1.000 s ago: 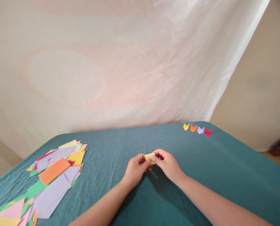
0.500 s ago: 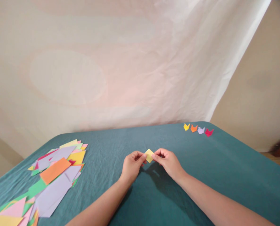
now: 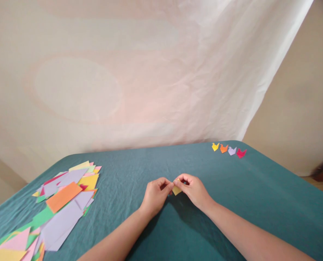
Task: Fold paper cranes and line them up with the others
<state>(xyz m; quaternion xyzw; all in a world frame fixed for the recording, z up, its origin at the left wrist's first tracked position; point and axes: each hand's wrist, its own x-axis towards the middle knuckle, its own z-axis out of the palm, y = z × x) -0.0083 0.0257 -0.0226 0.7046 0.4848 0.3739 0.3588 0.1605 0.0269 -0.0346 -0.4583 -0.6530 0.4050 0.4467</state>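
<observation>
A small yellow folded paper point(image 3: 176, 190) is pinched between both my hands just above the teal tablecloth point(image 3: 232, 203). My left hand point(image 3: 156, 195) grips its left side with curled fingers. My right hand point(image 3: 194, 190) grips its right side, thumb and forefinger closed on it. Most of the paper is hidden by my fingers.
A loose pile of coloured paper sheets point(image 3: 60, 203) in purple, orange, green, yellow and pink lies at the left. Several small folded paper figures point(image 3: 228, 149) in yellow, orange, lilac and red stand in a row at the far right. A white cloth backdrop point(image 3: 139, 72) hangs behind the table.
Half a second ago the yellow paper showed as an open diamond between my fingertips. Now my hands have come together and lowered, and the paper is folded smaller and mostly covered.
</observation>
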